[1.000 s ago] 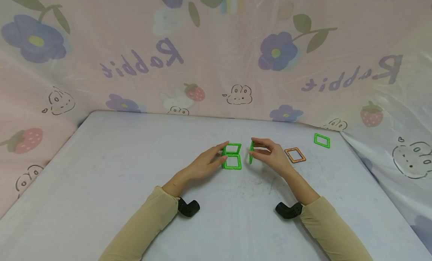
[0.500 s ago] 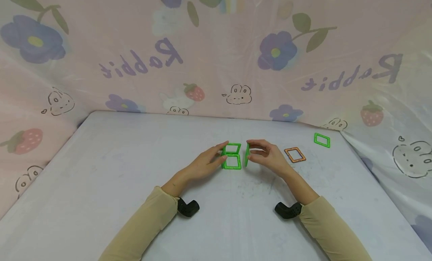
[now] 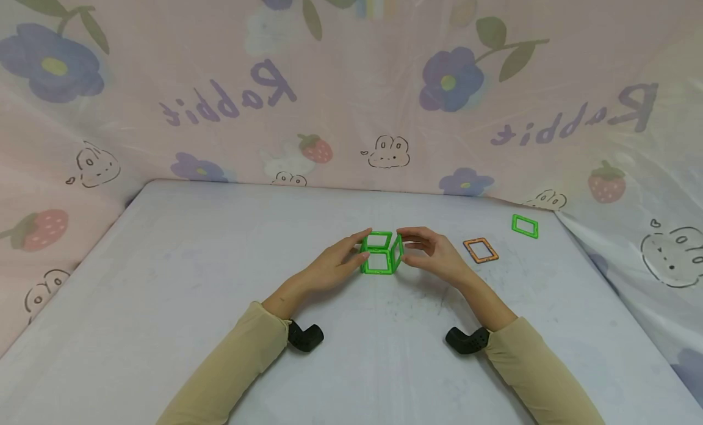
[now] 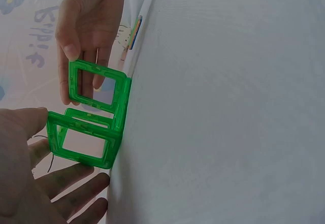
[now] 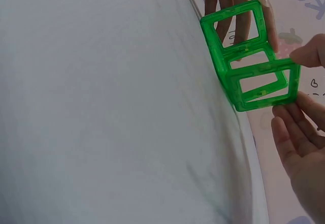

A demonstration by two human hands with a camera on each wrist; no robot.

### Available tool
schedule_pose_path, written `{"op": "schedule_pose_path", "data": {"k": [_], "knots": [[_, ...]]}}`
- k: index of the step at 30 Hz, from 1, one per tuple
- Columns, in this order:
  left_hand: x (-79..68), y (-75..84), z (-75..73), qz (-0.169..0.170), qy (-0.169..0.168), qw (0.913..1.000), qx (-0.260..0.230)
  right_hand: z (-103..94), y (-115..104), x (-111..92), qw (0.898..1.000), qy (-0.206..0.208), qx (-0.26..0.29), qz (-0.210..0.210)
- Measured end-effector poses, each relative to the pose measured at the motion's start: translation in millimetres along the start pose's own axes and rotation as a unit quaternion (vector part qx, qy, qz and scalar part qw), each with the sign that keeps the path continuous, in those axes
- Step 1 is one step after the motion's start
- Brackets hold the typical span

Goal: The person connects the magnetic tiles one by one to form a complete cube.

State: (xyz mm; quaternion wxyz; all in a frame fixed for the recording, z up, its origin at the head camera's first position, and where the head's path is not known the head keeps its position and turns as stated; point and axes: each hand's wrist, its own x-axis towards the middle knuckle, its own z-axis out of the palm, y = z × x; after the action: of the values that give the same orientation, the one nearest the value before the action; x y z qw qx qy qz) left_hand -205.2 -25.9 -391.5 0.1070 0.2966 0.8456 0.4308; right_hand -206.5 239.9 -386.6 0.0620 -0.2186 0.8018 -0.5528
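Now the green square [image 5: 266, 102] in the right hand [image 3: 442, 256] touches the assembly [image 3: 378, 251].

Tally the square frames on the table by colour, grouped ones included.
Green frames: 5 (4 in the group, plus 1 loose green frame)
Orange frame: 1
Total: 6
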Motion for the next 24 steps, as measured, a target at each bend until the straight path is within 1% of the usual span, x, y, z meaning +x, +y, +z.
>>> {"op": "schedule_pose_path", "data": {"k": [8, 11, 15, 20, 24], "knots": [[0.2, 0.8, -0.2, -0.001, 0.001, 1.0, 0.005, -1.1, 0.6, 1.0, 0.999, -0.027, -0.002, -0.022], [-0.1, 2.7, -0.5, -0.009, 0.006, 0.9999, -0.002, -0.5, 0.0, 1.9, 0.999, -0.03, -0.005, -0.017], [-0.1, 6.1, 0.5, -0.008, 0.016, 0.9997, -0.019, 0.3, -1.4, 1.7, 0.999, -0.034, -0.006, 0.0], [1.4, 7.7, 2.8, 0.008, 0.026, 0.9992, -0.028, 1.0, -1.2, -0.7, 0.999, -0.03, -0.005, 0.013], [2.5, 8.4, 3.3, 0.017, 0.031, 0.9989, -0.03, 1.0, -0.8, -2.2, 1.0, -0.024, -0.011, 0.009]]}}
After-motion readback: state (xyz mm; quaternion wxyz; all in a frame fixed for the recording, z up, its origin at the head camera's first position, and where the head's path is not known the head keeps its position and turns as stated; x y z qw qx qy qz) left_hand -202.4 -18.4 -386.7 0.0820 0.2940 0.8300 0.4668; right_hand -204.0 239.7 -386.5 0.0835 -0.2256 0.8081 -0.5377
